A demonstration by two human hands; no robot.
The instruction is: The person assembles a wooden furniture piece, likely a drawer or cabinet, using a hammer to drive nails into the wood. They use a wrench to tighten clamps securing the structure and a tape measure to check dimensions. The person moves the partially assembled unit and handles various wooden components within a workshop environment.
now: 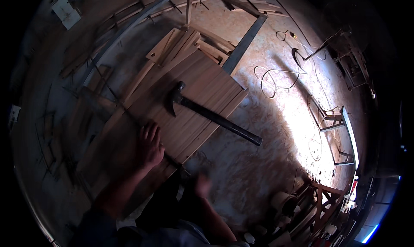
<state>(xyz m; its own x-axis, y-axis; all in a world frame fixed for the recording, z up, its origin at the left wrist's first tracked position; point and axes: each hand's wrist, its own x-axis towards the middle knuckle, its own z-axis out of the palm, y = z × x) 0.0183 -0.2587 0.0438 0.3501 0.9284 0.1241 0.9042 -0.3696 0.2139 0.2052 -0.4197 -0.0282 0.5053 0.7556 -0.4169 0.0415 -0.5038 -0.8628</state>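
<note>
We kneel over a panel of wooden boards (189,104) that lies flat on the concrete floor (241,169), slats side by side and running away from us toward the upper right. Our left hand (148,145) rests open on the near part of the panel, palm down, fingers spread and pointing up the grain. Our right hand (202,185) is just off the panel's near corner, low over the floor, and so blurred that we cannot tell whether it is open or closed, or whether it holds anything.

On top of the panel lies a claw hammer (207,113), its dark head (176,98) toward the middle of the boards and its black handle (228,125) running down to the right, the end sticking out past the panel's edge over the floor. It is apart from both hands.

We judge the hammer head-heavy and rigid, so the far end of the handle (the part overhanging the boards) looks the natural place to take it; the grip seems rubbery rather than slick. The panel looks stiff along the slats but likely to flex or part across them, so we would hold it at two edges rather than one corner.

Loose offcuts (181,44) are piled beyond the panel, and a white cable (276,76) loops across the sunlit floor to the right.
</note>
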